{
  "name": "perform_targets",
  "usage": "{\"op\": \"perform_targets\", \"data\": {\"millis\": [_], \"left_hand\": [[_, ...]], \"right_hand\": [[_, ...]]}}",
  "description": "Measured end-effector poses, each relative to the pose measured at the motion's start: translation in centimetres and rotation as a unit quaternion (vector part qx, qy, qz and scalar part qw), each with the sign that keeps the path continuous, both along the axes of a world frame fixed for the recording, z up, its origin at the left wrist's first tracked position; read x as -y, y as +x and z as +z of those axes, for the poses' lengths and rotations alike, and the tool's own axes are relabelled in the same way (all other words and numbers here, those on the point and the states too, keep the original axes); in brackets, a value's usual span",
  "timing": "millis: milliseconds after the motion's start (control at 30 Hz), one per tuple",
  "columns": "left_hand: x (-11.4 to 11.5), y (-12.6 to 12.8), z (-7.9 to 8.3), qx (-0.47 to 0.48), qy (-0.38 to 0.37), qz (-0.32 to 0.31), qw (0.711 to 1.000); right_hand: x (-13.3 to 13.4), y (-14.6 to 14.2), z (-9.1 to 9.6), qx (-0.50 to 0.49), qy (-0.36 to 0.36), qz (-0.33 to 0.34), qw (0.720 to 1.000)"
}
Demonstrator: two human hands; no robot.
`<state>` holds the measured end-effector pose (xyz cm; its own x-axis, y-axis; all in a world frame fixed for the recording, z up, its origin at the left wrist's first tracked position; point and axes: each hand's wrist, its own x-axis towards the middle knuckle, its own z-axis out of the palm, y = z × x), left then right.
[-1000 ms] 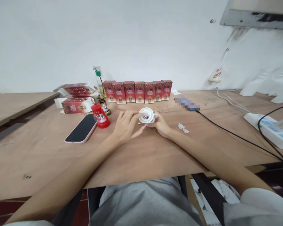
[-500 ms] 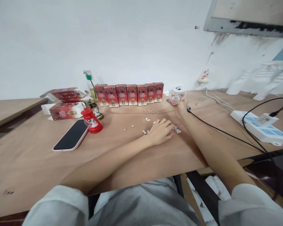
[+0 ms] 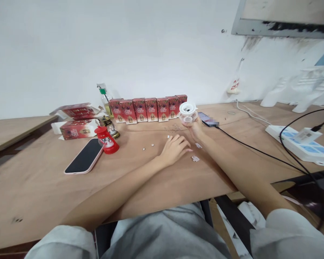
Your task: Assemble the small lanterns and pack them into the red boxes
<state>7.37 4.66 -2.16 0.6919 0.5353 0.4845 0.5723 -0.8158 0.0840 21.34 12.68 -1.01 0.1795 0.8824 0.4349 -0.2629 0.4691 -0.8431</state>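
My right hand (image 3: 195, 129) is closed round a clear round jar-like piece with a white rim (image 3: 188, 113), lifted above the table; something small and dark shows inside the rim. My left hand (image 3: 175, 149) lies low over the tabletop, palm down, fingers apart and slightly bent; what is under the palm is hidden. Close to its fingertips are a small white piece (image 3: 198, 145) and another white piece (image 3: 195, 158). Two small round button cells (image 3: 148, 146) lie to its left. Thin wire-like bits (image 3: 175, 127) are scattered beyond it.
Red printed boxes (image 3: 152, 110) stand in a row along the wall. Left are opened boxes (image 3: 79, 129), a red lantern (image 3: 107, 141), a gold lantern (image 3: 112, 128), a phone (image 3: 84, 157) and a pump bottle (image 3: 105, 100). Right are a cabled phone (image 3: 206, 119) and a power strip (image 3: 299, 144).
My right hand has moved left with the clear piece, uncovering the cabled phone. My left hand has shifted slightly left, now hiding several small round pieces and uncovering the white pieces.
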Motion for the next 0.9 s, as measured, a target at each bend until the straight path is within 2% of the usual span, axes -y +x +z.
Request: {"op": "perform_targets", "data": {"millis": [167,300,433,600,700,767,900], "left_hand": [[1.2,0.0,0.1,0.003,-0.061,-0.068,0.996],[2.0,0.5,-0.4,-0.035,-0.078,-0.073,0.994],[2.7,0.2,-0.9,-0.058,-0.049,-0.055,0.996],[4.0,-1.1,-0.9,-0.05,0.019,-0.034,0.998],[5.3,-2.6,-0.5,0.019,0.029,-0.053,0.998],[6.1,-4.1,0.1,0.108,0.021,-0.057,0.992],[6.7,-7.3,1.3,0.311,0.02,-0.007,0.95]], "right_hand": [[0.4,-1.6,-1.0,0.014,-0.008,0.016,1.0],[0.5,-2.7,-2.4,0.04,-0.048,0.056,0.997],[1.2,-3.8,-2.9,0.062,-0.054,0.115,0.99],[2.5,-4.4,-2.9,0.069,-0.056,0.148,0.985],[3.3,-4.7,-2.9,0.074,-0.056,0.158,0.983],[3.9,-5.0,-2.8,0.072,-0.055,0.163,0.982],[5.0,-5.6,-2.3,0.085,-0.061,0.172,0.98]]}}
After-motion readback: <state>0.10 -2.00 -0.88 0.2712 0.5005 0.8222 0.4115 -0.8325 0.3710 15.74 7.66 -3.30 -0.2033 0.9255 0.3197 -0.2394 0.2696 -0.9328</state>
